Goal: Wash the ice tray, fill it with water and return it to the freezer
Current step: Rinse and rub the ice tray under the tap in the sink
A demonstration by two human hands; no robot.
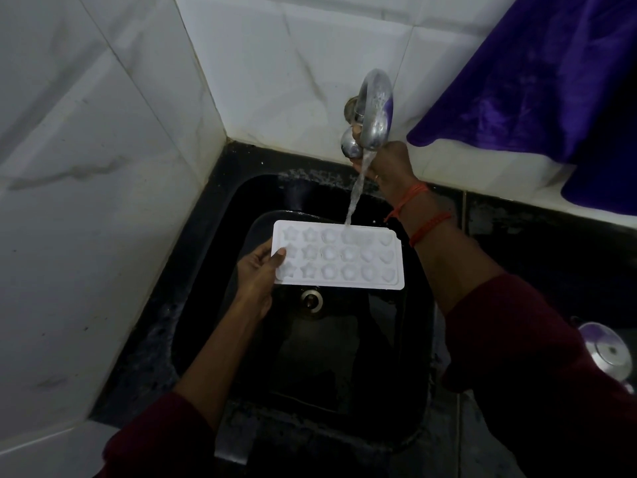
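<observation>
our left hand (pixel 256 276) pinches the short left edge of the ice tray (pixel 336 258), thumb on top and fingers under it, holding it roughly level over the black sink (pixel 220 215), above the drain (pixel 311 300). our right hand (pixel 389 165) reaches up by the tap (pixel 374 108), at its knob; whether it is closed on the knob we cannot tell, since the spout and stream hide the fingers. the water stream (pixel 356 193) lands on the far row of moulds, right of centre. to our eye this is the rinse or the early fill. to do it well we would keep the flow gentle so it does not splash out of the shallow star and heart cups, slide the tray under the stream so each row gets water, and keep it flat, since a one-edge grip lets the far end sag. a purple cloth (pixel 537 81) hangs on the right, and a steel kettle (pixel 608 353) sits on the worktop (pixel 537 232).
</observation>
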